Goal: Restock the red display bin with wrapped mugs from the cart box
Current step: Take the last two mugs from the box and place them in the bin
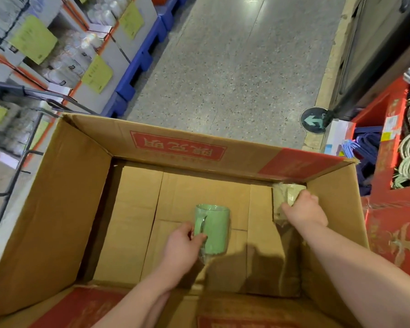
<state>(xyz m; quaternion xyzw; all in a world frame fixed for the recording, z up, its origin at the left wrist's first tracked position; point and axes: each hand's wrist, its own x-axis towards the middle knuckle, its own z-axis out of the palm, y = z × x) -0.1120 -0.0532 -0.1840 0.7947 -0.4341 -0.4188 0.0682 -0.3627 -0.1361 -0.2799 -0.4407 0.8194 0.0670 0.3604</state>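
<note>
Inside box, left hand around mouth-away green mug, right hand around beige mug.

I count two wrapped mugs in one cardboard box: one green mug in my left hand and one beige mug in my right hand. Outside it I see one red display bin and one round arrow sticker on the floor.
</note>
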